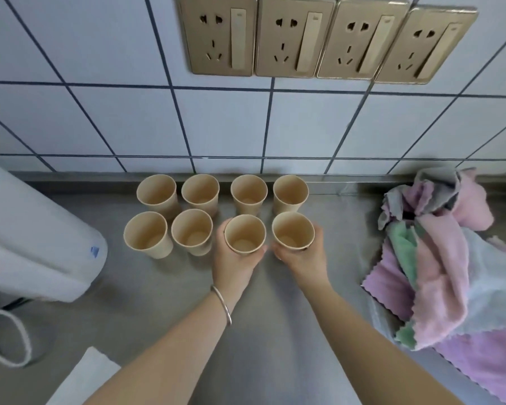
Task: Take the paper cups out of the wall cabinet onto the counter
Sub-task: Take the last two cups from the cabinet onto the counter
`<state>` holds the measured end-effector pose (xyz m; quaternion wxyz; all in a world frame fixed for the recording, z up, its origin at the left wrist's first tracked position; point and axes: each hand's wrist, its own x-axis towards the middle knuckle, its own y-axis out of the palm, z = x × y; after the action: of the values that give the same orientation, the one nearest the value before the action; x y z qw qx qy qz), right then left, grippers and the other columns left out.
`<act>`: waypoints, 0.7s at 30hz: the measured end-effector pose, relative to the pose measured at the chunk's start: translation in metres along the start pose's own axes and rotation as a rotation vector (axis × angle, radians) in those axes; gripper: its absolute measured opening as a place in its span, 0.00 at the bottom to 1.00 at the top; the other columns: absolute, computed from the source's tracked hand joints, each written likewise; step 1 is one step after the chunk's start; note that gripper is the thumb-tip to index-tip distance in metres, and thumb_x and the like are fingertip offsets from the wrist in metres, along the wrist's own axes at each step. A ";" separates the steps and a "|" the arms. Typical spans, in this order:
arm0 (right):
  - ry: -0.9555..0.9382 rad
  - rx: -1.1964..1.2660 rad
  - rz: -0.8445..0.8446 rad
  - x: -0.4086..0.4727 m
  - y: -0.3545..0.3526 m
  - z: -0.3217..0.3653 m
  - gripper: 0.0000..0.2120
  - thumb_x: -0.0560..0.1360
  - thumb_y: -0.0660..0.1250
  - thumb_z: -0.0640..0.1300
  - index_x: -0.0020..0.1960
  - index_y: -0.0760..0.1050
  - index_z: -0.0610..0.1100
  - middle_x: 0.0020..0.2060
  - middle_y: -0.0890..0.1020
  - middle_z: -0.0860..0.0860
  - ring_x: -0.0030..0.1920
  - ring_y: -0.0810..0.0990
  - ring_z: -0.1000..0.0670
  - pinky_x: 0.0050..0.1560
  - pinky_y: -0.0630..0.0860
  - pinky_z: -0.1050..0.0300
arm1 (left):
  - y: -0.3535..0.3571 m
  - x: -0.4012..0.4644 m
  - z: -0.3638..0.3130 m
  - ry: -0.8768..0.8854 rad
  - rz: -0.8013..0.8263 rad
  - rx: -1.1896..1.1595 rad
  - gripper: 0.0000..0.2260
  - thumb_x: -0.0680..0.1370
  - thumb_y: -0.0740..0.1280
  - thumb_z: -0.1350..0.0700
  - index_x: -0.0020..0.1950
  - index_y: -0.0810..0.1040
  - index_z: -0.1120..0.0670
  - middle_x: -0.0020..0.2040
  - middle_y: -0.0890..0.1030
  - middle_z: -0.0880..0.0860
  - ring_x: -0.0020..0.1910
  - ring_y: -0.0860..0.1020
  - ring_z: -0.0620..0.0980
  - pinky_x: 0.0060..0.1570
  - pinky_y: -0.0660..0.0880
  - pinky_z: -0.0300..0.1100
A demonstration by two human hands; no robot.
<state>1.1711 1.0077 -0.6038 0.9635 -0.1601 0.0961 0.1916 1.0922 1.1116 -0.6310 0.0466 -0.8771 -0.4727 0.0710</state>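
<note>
Several beige paper cups stand upright and open-topped in two rows on the grey steel counter [275, 331], close to the tiled wall. The back row [200, 190] holds several cups, and the front row starts at the left with a free cup [146, 232]. My left hand [234, 264] is wrapped around the third cup of the front row [245, 233]. My right hand [303, 258] grips the rightmost front cup [293, 230]. Both held cups are level with the row. The wall cabinet is out of view.
A white appliance [35, 244] stands at the left, with a white cord loop [3, 340] below it. A heap of pink, purple, green and grey cloths [438, 273] lies at the right. Gold wall sockets [327, 39] sit above on the tiles.
</note>
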 end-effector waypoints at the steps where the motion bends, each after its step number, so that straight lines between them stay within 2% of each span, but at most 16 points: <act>1: 0.005 -0.013 -0.001 0.003 0.001 -0.001 0.27 0.63 0.77 0.39 0.50 0.65 0.59 0.46 0.76 0.59 0.46 0.77 0.56 0.46 0.71 0.63 | 0.001 0.003 0.004 0.014 -0.010 0.012 0.34 0.59 0.79 0.62 0.61 0.69 0.55 0.55 0.77 0.48 0.52 0.77 0.41 0.55 0.72 0.34; 4: 0.036 -0.048 -0.012 0.011 0.004 -0.004 0.29 0.64 0.76 0.41 0.58 0.65 0.55 0.48 0.76 0.58 0.49 0.75 0.54 0.49 0.69 0.60 | 0.004 0.009 0.009 0.028 -0.036 0.021 0.34 0.59 0.79 0.64 0.60 0.67 0.54 0.55 0.76 0.48 0.51 0.75 0.35 0.54 0.71 0.29; 9: 0.047 -0.064 -0.025 0.015 0.009 -0.009 0.29 0.64 0.76 0.43 0.59 0.65 0.55 0.45 0.74 0.63 0.50 0.75 0.54 0.51 0.70 0.58 | 0.008 0.011 0.015 0.031 -0.081 0.011 0.34 0.59 0.79 0.63 0.59 0.66 0.51 0.55 0.76 0.51 0.54 0.76 0.49 0.55 0.73 0.38; 15: 0.020 -0.059 -0.038 0.015 0.011 -0.014 0.32 0.63 0.77 0.44 0.62 0.66 0.53 0.49 0.76 0.58 0.52 0.76 0.53 0.53 0.72 0.57 | 0.012 0.009 0.014 0.033 -0.077 0.013 0.34 0.56 0.77 0.52 0.58 0.66 0.46 0.56 0.76 0.50 0.55 0.77 0.50 0.54 0.74 0.40; 18: 0.021 -0.065 -0.043 0.015 0.010 -0.019 0.31 0.64 0.76 0.44 0.61 0.66 0.53 0.51 0.76 0.57 0.53 0.76 0.53 0.54 0.73 0.56 | 0.011 0.009 0.018 0.018 -0.072 0.018 0.34 0.57 0.78 0.56 0.57 0.65 0.41 0.58 0.76 0.50 0.58 0.76 0.51 0.58 0.74 0.44; 21: 0.010 -0.100 -0.029 0.013 0.008 -0.028 0.32 0.64 0.76 0.44 0.63 0.66 0.52 0.58 0.77 0.54 0.58 0.77 0.52 0.57 0.74 0.56 | 0.007 0.005 0.023 -0.003 -0.014 0.043 0.39 0.59 0.77 0.60 0.64 0.63 0.43 0.64 0.73 0.52 0.63 0.73 0.51 0.64 0.72 0.51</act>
<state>1.1763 1.0095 -0.6350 0.9565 -0.2106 0.0888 0.1814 1.0973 1.1125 -0.6547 0.0653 -0.8725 -0.4772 0.0822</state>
